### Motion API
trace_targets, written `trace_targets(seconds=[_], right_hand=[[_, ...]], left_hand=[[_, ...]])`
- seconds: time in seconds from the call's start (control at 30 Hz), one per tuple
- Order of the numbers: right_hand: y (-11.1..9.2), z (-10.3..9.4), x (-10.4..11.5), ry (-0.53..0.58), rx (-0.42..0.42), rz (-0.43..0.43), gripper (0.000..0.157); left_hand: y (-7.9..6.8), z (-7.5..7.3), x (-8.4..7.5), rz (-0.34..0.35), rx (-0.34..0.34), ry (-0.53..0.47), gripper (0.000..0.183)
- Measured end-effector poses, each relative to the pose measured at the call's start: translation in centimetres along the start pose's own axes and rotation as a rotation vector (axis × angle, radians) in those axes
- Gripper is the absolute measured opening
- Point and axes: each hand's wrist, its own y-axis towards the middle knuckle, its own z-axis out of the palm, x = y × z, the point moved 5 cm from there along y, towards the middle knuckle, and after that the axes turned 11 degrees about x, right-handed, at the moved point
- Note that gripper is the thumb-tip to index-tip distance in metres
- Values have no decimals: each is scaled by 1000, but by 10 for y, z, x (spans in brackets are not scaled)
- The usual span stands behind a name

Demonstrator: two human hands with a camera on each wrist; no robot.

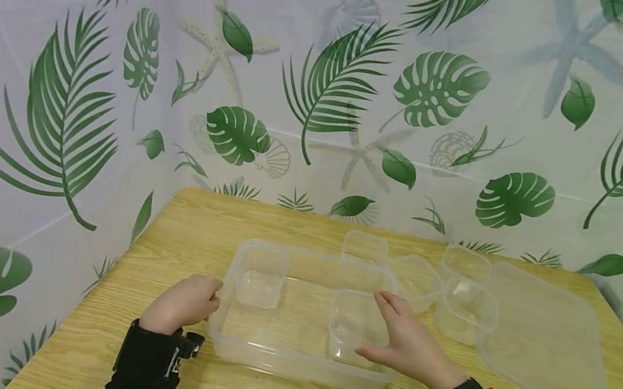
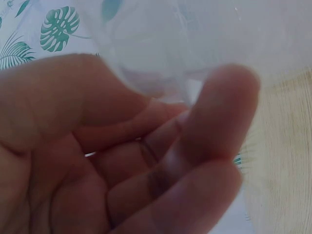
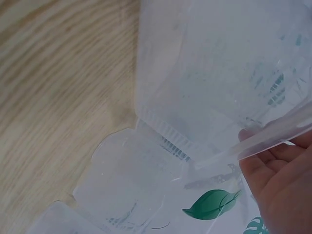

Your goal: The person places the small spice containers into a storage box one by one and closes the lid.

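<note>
A large clear plastic storage box (image 1: pixel 293 368) stands on the wooden table. My left hand (image 1: pixel 185 303) grips its left side; in the left wrist view the curled fingers (image 2: pixel 222 114) and thumb lie around a clear plastic edge. Inside the box are two small clear containers: one container (image 1: pixel 259 290) at the back left, another container (image 1: pixel 355 330) at the right. My right hand (image 1: pixel 415 349) is at the box's right side, over the right inner container, its thumb spread apart from straight fingers. In the right wrist view, the right hand (image 3: pixel 285 183) touches a clear rim.
Several more small clear containers stand behind and right of the box, among them a square one (image 1: pixel 365 247), a tilted one (image 1: pixel 414 279) and a nearer one (image 1: pixel 458 318). A large flat translucent lid (image 1: pixel 547 347) lies at the right. A leaf-patterned sheet (image 1: pixel 326 90) hangs behind the table (image 1: pixel 141 303).
</note>
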Motion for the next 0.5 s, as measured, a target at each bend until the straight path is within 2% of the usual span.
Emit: trace_targets(seconds=[0.23,0.5], right_hand=[[0,1,1,-30,33,-17,89],[1,3,2,-31,110,-9,87]], left_hand=[[0,0,0,1,1,-10,18],[0,0,-1,9,-3,3,16]])
